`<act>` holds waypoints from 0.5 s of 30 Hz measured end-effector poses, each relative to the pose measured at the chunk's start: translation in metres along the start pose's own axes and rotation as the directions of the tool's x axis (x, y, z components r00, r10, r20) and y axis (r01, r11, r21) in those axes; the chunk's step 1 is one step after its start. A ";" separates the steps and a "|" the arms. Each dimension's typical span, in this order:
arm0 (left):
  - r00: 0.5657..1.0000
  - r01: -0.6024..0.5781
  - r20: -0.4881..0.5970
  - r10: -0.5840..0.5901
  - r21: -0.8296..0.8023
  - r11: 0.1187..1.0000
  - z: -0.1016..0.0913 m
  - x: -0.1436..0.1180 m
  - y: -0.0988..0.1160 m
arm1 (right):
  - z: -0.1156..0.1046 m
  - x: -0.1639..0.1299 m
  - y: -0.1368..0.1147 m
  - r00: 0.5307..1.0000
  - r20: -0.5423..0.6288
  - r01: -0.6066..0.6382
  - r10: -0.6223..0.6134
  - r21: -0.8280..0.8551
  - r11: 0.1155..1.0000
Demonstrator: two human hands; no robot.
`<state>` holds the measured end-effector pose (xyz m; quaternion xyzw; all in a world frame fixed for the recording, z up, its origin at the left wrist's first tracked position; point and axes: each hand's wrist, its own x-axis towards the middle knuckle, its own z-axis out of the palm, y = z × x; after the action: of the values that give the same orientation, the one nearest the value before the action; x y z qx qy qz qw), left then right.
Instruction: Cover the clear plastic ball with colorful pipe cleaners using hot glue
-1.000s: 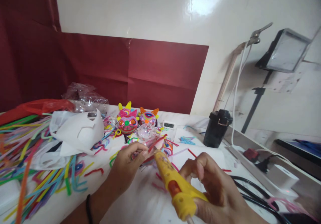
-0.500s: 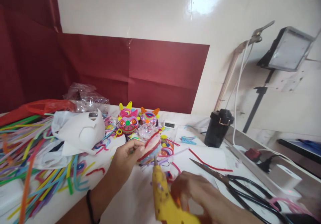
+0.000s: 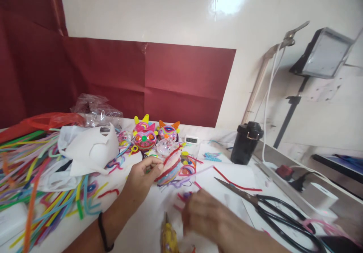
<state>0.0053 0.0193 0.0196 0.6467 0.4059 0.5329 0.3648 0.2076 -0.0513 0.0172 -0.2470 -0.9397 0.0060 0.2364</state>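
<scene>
My left hand [image 3: 144,183] pinches the left end of a striped pipe-cleaner piece [image 3: 169,169] with red, pink and blue rows, held tilted over the table. A yellow glue gun [image 3: 169,238] is low in the view, its nozzle pointing up and its lower part cut off by the frame. Right beside it is my right hand [image 3: 207,217], smeared by motion, so whether its fingers still touch the gun cannot be made out. Several colourful animal-face ornaments [image 3: 145,139] stand behind the left hand, and a pipe-cleaner eye shape [image 3: 185,171] lies behind the striped piece.
Large black-handled scissors [image 3: 263,204] lie on the right, near a red pipe cleaner [image 3: 236,183] and a black bottle [image 3: 246,143]. At left are heaped pipe cleaners [image 3: 36,177] and a torn white sheet [image 3: 93,151]. A small digital clock [image 3: 191,140] stands at the back.
The glue gun has moved down and away from the striped piece, towards the bottom edge. My right hand has shifted slightly left and blurs. My left hand stays put with the piece.
</scene>
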 end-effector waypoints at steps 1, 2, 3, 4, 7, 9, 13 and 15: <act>1.000 -0.011 0.012 0.011 0.024 1.000 0.000 -0.001 0.001 | -0.012 0.003 0.000 0.995 -0.070 -0.066 0.068 0.028 0.997; 0.999 -0.024 0.026 0.022 0.050 0.998 0.001 -0.001 0.002 | -0.023 0.007 0.002 0.976 -0.157 -0.151 0.152 0.017 0.988; 0.999 -0.037 0.040 0.034 0.076 0.996 0.001 -0.002 0.003 | -0.031 0.012 0.005 0.949 -0.270 -0.170 0.161 -0.008 0.985; 0.997 -0.050 0.058 0.044 0.104 0.993 0.002 -0.003 0.003 | -0.036 0.016 0.010 0.926 -0.342 -0.186 0.163 -0.037 0.982; 0.992 -0.092 0.106 0.074 0.179 0.980 0.003 -0.004 0.002 | -0.038 0.029 0.024 0.892 -0.409 -0.251 0.192 -0.095 0.963; 0.988 -0.120 0.126 0.094 0.217 0.969 0.004 -0.004 0.000 | -0.034 0.036 0.031 0.889 -0.389 -0.295 0.243 -0.080 0.952; 0.980 -0.168 0.153 0.131 0.267 0.949 0.005 -0.005 -0.001 | -0.028 0.043 0.036 0.884 -0.361 -0.306 0.298 0.035 0.951; 0.975 -0.190 0.168 0.146 0.290 0.938 0.005 -0.005 0.001 | -0.028 0.044 0.036 0.878 -0.356 -0.306 0.319 0.094 0.947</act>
<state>0.0101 0.0142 0.0172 0.7642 0.3987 0.4454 0.2423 0.2031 -0.0025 0.0566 -0.3880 -0.8265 0.0142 0.4076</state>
